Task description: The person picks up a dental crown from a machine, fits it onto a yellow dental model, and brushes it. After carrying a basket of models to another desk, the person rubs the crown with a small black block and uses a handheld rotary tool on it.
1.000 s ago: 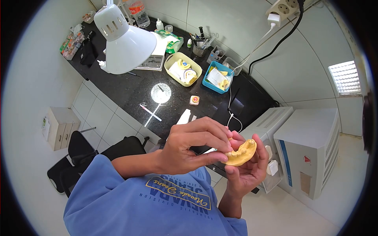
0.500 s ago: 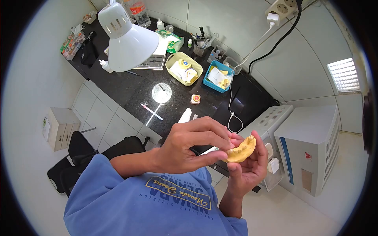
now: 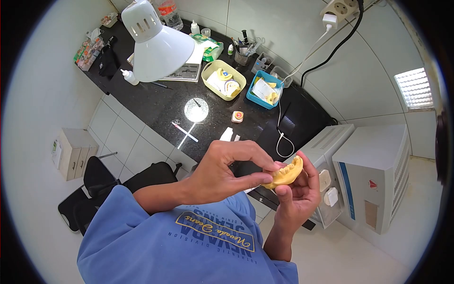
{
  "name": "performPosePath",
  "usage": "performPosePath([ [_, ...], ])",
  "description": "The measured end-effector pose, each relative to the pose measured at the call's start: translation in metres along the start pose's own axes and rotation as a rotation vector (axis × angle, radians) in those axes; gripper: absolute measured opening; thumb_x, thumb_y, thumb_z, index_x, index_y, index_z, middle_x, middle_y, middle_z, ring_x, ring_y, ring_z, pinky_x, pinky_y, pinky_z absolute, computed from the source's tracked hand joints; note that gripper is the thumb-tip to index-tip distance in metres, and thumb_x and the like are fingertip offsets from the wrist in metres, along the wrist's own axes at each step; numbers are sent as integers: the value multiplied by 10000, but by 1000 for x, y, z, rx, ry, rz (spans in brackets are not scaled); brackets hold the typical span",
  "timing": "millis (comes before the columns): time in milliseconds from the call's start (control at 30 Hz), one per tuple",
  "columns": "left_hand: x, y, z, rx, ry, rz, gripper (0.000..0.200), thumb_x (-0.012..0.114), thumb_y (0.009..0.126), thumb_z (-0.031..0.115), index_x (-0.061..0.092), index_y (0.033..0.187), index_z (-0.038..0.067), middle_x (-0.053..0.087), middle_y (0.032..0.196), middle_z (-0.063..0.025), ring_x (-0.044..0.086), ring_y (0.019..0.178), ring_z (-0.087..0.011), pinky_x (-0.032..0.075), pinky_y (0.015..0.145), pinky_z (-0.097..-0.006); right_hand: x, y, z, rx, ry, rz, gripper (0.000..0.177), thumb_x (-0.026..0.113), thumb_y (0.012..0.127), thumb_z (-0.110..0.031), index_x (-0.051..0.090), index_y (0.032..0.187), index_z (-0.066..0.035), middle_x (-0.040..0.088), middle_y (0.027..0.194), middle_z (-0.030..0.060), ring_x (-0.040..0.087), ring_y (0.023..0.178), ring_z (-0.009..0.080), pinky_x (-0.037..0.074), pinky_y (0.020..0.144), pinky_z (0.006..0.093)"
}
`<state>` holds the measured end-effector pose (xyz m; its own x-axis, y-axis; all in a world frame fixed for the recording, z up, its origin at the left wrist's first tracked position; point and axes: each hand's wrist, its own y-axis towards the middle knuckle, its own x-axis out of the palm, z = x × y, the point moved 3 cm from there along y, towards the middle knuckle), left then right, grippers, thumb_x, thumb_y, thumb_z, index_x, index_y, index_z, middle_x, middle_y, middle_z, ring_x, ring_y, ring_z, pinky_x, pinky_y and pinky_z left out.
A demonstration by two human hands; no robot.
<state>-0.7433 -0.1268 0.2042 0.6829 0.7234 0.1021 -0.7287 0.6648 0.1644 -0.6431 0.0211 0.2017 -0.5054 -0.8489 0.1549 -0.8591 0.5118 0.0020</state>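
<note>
A yellow dental cast with a curved row of teeth is held up in front of my chest. My right hand is wrapped round its right side, thumb at the lower edge and fingers behind. From the left, my left hand bends its index finger and thumb onto the left end of the cast, gripping it there. Those fingertips cover that end, so any small item between them is hidden. Below the hands on the black counter are a white tube-like item and a small round-labelled container.
A cream basket and a blue basket hold more yellow casts. A white desk lamp leans over the counter at left. Grey box-shaped machines stand at right, and a black chair at lower left. A white cable crosses the counter.
The cast has tilted and shifted slightly left and up in my hands. My left index finger and thumb have moved a little along its left end. The view has shifted slightly.
</note>
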Motion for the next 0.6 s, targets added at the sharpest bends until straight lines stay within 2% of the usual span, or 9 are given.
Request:
performPosePath([
  [167, 2, -3, 0, -65, 28, 37, 183, 766, 824, -39, 731, 999, -1, 732, 985, -116, 689, 980, -179, 554, 852, -292, 3, 3, 3, -1, 52, -30, 757, 866, 792, -179, 467, 1381, 80, 688, 1104, 168, 685, 1077, 227, 557, 946, 334],
  [233, 4, -3, -2, -91, -108, 95, 192, 762, 830, -38, 723, 1015, -7, 717, 1007, -127, 688, 978, -174, 555, 885, -304, 4, 4, 4, 0, 63, -30, 753, 859, 799, -176, 461, 1384, 82, 687, 1107, 170, 684, 1081, 230, 556, 948, 336],
  [433, 5, -4, -7, -126, -211, 161, 215, 739, 848, -48, 708, 1059, -20, 696, 1047, -127, 677, 971, -160, 551, 902, -307, 5, 6, 6, 19, 91, -45, 725, 829, 822, -175, 453, 1385, 86, 677, 1127, 167, 671, 1099, 219, 549, 961, 338],
  [600, 1, -4, -20, -112, -116, 118, 253, 730, 855, -45, 724, 1105, -5, 695, 1047, -114, 655, 944, -148, 531, 848, -286, 0, 7, 18, 67, 91, -38, 692, 800, 835, -163, 459, 1386, 79, 664, 1136, 156, 659, 1088, 192, 543, 960, 326],
])
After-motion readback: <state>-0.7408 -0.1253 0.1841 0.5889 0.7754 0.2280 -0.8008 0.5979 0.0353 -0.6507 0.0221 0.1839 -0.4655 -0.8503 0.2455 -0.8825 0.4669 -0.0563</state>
